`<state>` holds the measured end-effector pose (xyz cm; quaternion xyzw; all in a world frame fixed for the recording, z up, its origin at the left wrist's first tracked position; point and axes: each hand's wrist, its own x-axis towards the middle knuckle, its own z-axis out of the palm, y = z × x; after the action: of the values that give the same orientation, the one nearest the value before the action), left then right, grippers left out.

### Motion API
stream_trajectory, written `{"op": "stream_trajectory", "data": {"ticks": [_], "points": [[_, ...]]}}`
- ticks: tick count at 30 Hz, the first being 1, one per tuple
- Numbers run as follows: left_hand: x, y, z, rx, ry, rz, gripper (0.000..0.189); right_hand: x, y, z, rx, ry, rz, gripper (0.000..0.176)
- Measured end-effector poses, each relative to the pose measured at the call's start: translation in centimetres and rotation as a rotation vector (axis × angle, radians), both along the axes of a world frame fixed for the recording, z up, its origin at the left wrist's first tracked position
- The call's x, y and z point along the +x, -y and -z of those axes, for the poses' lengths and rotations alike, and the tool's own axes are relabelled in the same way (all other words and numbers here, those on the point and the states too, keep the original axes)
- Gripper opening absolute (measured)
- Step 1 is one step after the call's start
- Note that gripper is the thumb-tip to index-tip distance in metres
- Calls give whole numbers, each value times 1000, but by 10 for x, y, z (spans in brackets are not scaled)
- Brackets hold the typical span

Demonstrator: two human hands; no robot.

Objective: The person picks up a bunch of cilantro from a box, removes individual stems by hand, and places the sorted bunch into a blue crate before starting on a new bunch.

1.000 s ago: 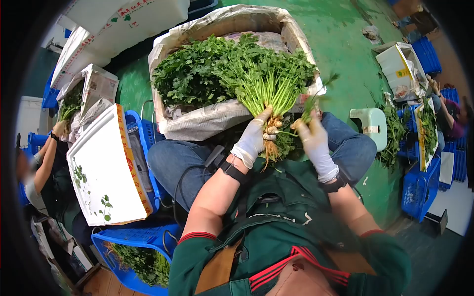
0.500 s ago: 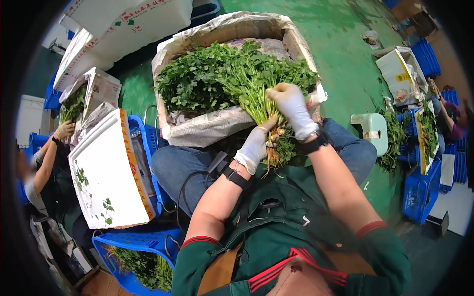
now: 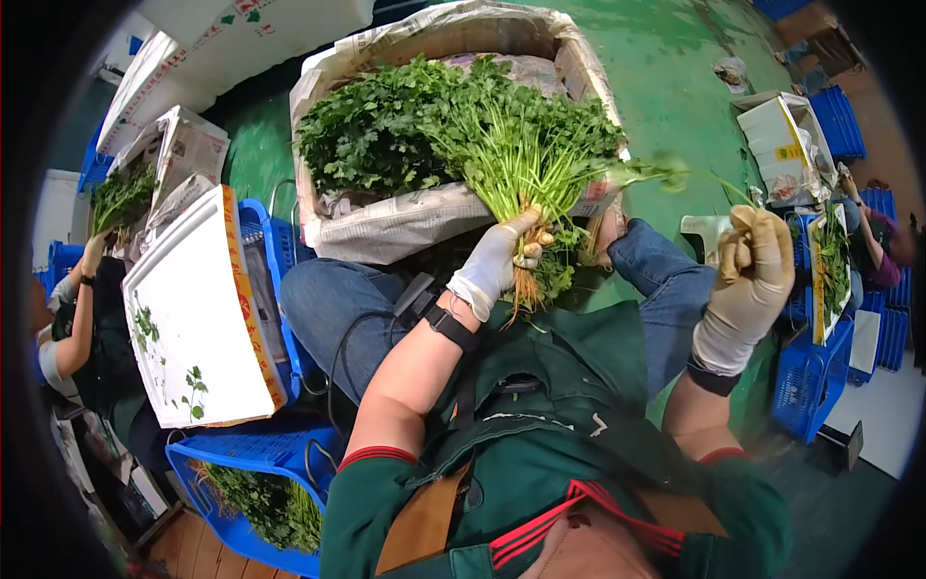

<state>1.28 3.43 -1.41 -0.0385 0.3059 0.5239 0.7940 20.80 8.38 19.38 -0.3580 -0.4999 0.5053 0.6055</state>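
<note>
My left hand (image 3: pixel 497 259), in a white glove, grips a bunch of leafy green herbs (image 3: pixel 526 154) by the stems just above the pale roots, over my lap. My right hand (image 3: pixel 748 280), also gloved, is out to the right and pinches a single thin herb stalk (image 3: pixel 675 174), blurred, that stretches back toward the bunch. The bunch's leaves fan out over a newspaper-lined box (image 3: pixel 405 227) filled with more of the same greens.
A white foam lid (image 3: pixel 188 318) leans on blue crates (image 3: pixel 280 261) at my left; another blue crate (image 3: pixel 241 473) holds greens. A person at far left (image 3: pixel 72 328) handles herbs. At right are a pale stool (image 3: pixel 709 232), blue crates (image 3: pixel 820 367), a white box (image 3: pixel 786 140) and another person (image 3: pixel 883 236).
My right hand left the top of the bunch and swung out to the right, drawing one stalk away. The left hand kept its grip on the bunch.
</note>
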Motion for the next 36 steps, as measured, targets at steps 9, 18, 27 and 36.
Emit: {"op": "stream_trajectory", "data": {"ticks": [9,18,27,36], "points": [[1,1,-1,19,13,-8,22,-32,2,76,433,1311,-355,47],[-1,-2,3,23,11,-7,33,-93,-52,122,389,1638,-647,50],[2,-5,6,-45,44,-113,42,-81,-18,124,536,1637,-409,16],[4,-4,-4,-34,-26,-125,45,-69,4,143,467,1354,-390,17]]}}
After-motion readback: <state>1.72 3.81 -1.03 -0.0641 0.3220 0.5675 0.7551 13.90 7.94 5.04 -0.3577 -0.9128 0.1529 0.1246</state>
